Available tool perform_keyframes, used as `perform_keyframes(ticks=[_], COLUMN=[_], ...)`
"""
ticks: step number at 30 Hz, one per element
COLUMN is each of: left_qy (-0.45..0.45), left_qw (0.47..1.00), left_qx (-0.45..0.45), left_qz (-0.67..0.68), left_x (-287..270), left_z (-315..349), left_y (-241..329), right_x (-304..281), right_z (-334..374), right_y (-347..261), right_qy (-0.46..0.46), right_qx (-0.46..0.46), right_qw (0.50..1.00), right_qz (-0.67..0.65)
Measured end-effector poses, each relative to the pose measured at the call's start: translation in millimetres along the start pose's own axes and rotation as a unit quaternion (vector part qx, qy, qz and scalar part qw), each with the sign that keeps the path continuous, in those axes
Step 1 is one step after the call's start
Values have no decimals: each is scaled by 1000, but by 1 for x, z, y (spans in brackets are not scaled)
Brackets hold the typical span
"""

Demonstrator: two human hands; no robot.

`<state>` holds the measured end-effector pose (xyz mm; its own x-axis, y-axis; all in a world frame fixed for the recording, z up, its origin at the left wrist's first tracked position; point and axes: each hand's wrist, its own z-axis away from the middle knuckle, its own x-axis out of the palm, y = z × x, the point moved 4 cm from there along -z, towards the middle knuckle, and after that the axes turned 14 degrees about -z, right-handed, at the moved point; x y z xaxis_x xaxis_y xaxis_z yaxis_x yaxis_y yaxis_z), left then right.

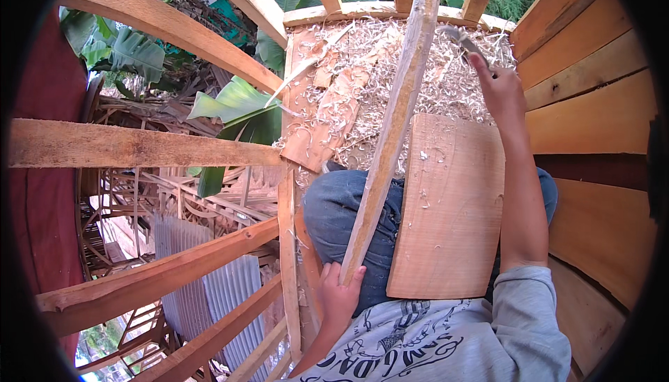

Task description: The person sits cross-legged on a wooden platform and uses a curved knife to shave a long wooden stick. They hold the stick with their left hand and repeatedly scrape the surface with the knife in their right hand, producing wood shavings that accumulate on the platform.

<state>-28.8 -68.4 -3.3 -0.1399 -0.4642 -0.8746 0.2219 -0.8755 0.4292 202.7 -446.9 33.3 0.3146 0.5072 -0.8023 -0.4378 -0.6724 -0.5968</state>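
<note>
My left hand (339, 293) is wrapped round the near end of a long wooden pole (390, 127), which slants up and away past the far rail. My right hand (503, 93) is stretched forward and closed on a hand tool (465, 42) with a grey, curved metal end; its exact kind is hard to make out. The tool is over the wood shavings at the far right. Across my lap lies a wide, flat wooden board (454, 201) with a few curls of shaving on it. Neither hand touches that board.
Wood shavings (390, 54) cover the floor ahead, with loose planks (334, 113) at their left. Spaced wooden bars (146, 143) form an open side on the left, above corrugated metal sheets (233, 291). A plank wall (592, 117) stands close on my right.
</note>
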Motion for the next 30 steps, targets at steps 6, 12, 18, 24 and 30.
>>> perform_keyframes(ticks=[6, 12, 18, 24, 30], left_qy=[5, 10, 25, 36, 16], left_qw=[1000, 1000, 999, 998, 999], left_qx=[-3, 25, 34, 31, 43], left_qz=[11, 11, -14, -35, -21], left_x=[2, 9, 2, 2, 2], left_z=[0, 2, 0, -1, -7], left_y=[-2, -12, -2, -2, -4], right_x=[-19, 18, 15, 14, -9], right_z=[40, 124, 35, -26, -5], right_y=[21, -18, -18, 5, 47], right_qy=[4, -144, -6, 4, 23], right_qx=[-49, -250, -224, -5, -1], right_qw=[990, 957, 974, 998, 990], right_qz=[-130, -21, 39, -67, -138])
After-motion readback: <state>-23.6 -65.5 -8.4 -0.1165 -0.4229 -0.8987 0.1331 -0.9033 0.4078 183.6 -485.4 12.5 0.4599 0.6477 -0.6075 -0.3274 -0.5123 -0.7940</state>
